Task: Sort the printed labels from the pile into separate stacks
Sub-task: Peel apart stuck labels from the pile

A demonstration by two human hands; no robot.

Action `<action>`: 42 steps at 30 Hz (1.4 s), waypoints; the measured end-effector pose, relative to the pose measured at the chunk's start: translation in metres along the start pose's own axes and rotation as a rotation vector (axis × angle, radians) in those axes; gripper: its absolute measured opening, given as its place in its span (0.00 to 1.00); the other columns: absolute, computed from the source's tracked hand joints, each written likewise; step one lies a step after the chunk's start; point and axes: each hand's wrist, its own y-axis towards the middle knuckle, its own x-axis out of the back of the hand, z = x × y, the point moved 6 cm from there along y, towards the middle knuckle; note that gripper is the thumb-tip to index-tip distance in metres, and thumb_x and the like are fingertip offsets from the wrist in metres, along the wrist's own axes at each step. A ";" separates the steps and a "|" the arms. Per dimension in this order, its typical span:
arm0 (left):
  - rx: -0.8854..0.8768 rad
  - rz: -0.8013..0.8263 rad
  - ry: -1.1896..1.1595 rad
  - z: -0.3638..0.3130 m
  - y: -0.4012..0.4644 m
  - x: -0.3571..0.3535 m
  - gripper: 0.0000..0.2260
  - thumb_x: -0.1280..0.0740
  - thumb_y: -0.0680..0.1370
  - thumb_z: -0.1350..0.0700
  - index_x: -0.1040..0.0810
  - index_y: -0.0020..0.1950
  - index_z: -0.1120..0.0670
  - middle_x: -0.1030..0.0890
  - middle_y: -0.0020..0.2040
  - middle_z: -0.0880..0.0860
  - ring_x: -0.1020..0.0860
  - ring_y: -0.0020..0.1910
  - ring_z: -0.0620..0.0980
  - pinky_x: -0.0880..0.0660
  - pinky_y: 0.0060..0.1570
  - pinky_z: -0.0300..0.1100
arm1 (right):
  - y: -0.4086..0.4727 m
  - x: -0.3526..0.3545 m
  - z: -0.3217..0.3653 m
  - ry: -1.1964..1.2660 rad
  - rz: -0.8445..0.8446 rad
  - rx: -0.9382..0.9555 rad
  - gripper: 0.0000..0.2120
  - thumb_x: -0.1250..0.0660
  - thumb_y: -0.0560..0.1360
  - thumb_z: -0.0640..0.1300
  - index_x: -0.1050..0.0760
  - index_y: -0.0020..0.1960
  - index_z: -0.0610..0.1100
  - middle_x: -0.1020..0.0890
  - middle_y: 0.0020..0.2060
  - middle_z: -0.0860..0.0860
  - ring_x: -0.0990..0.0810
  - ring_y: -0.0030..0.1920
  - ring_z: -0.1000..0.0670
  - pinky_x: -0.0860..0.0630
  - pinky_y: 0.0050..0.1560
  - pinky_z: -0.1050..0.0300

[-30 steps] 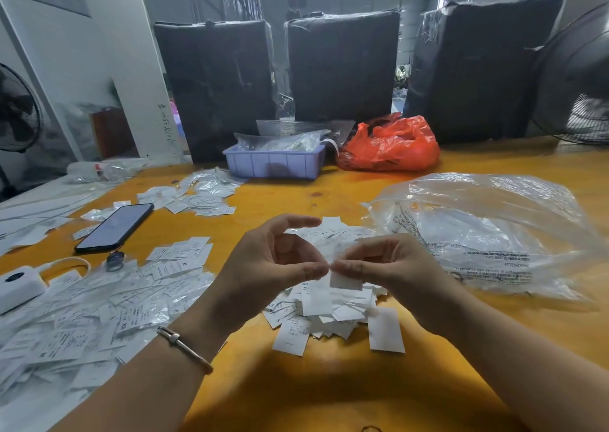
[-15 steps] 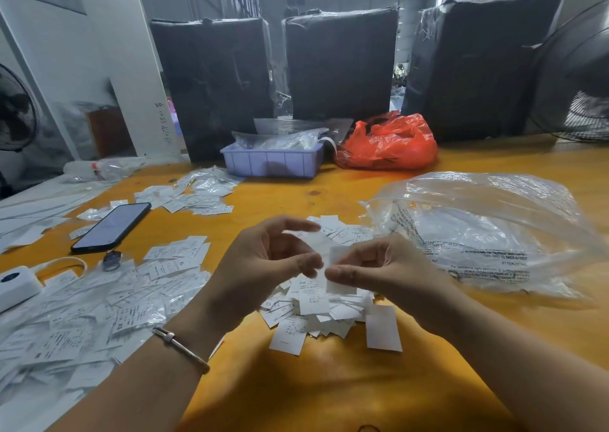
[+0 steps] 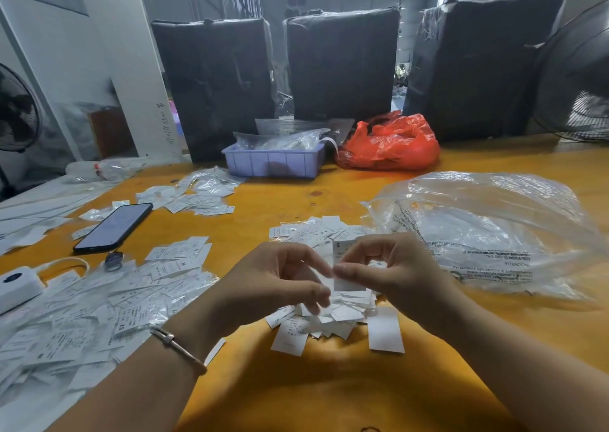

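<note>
Sorting is running partway. The right hand [image 3: 392, 268] is pinching one label [image 3: 344, 267] upright above the pile [image 3: 326, 316]; the left hand [image 3: 280, 283] is hovering beside it with fingers [image 3: 316, 295] curled, apparently holding nothing. Label stacks [image 3: 155, 286] are lying to the left, while the pile is awaiting sorting. The orange surface [image 3: 329, 392] is also carrying a phone [image 3: 113, 227], a clear bag [image 3: 487, 230], a blue tray [image 3: 273, 163] and a red bag [image 3: 389, 143]; wrapped black bales [image 3: 342, 66] are standing behind.
</note>
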 end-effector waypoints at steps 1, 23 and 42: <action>-0.009 -0.007 0.021 -0.001 0.000 -0.001 0.06 0.27 0.74 0.61 0.18 0.49 0.61 0.15 0.40 0.58 0.16 0.37 0.52 0.23 0.37 0.36 | 0.000 -0.001 0.001 -0.047 0.006 0.020 0.05 0.25 0.69 0.43 0.16 0.38 0.42 0.17 0.32 0.52 0.21 0.35 0.53 0.25 0.38 0.57; -0.176 -0.199 -0.011 -0.003 0.001 0.016 0.10 0.23 0.66 0.51 0.17 0.40 0.56 0.16 0.36 0.56 0.18 0.34 0.51 0.20 0.39 0.41 | -0.002 0.028 0.008 0.362 -0.280 0.056 0.10 0.31 0.70 0.28 0.19 0.39 0.42 0.16 0.35 0.48 0.19 0.37 0.55 0.26 0.35 0.66; -0.220 -0.287 0.111 -0.007 -0.001 0.017 0.15 0.24 0.65 0.49 0.18 0.41 0.60 0.16 0.35 0.55 0.18 0.34 0.53 0.20 0.40 0.56 | -0.004 0.031 0.017 0.195 -0.297 0.149 0.09 0.30 0.73 0.33 0.16 0.42 0.46 0.15 0.37 0.49 0.20 0.36 0.57 0.27 0.36 0.67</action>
